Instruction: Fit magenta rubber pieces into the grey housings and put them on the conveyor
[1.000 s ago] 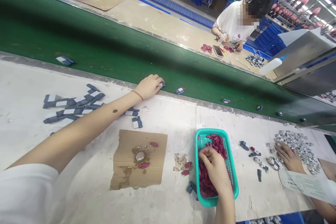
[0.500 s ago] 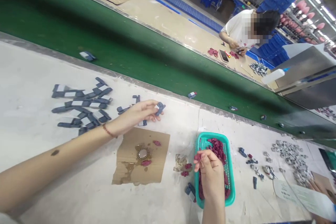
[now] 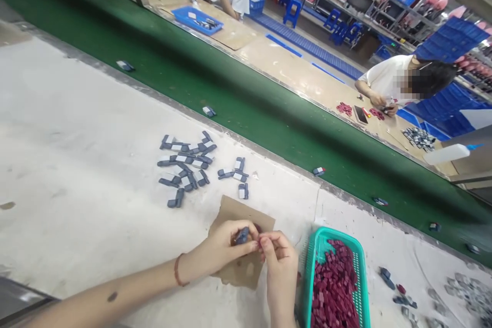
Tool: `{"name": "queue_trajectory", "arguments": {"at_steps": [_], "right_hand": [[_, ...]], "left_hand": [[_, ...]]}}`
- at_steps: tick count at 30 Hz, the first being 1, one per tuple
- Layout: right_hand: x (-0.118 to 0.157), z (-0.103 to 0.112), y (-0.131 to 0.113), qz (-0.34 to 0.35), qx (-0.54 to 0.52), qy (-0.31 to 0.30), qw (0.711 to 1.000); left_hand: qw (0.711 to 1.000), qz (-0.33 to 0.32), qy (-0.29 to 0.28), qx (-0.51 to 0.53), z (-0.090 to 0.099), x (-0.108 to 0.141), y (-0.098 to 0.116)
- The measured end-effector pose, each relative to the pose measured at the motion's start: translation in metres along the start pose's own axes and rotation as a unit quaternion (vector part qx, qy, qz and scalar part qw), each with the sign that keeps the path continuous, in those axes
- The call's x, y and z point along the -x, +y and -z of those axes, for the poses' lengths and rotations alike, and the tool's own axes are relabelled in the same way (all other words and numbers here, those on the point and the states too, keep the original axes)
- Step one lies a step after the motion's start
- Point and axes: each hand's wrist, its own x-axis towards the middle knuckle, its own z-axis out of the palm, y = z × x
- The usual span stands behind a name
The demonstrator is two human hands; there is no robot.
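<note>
Left hand (image 3: 226, 244) grips one blue-grey block (image 3: 242, 236) over the cardboard (image 3: 249, 272); right hand (image 3: 280, 261) pinches what looks like a red bit (image 3: 260, 240), mostly hidden. Both probably light, stiff; red one fiddly. Hold block by its sides, bit by its edges. Spare blocks (image 3: 181, 158) on the table (image 3: 96, 164) beyond, then green belt (image 3: 269, 128).

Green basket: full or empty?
Partly full: dark red pieces cover most of the visible green basket, but its far left corner is bare. The near end is cut off.
</note>
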Motion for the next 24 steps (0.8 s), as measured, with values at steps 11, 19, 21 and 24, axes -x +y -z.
{"name": "queue_trajectory", "arguments": {"at_steps": [11,19,21,24], "right_hand": [[0.003,-0.003,0.012,0.087,0.086,0.048,0.991],[0.002,-0.011,0.024,0.051,0.203,-0.016,0.978],[0.001,-0.018,0.027,0.068,0.225,-0.044,0.971],[-0.002,-0.022,0.029,0.136,0.285,-0.085,0.945]], "left_hand": [[0.997,0.045,0.05,0.041,0.03,0.004,-0.012],[0.992,-0.004,0.114,0.05,0.062,-0.005,-0.014],[0.991,-0.02,0.12,0.047,0.062,-0.006,-0.017],[0.99,-0.031,0.134,0.045,0.062,-0.006,-0.022]]}}
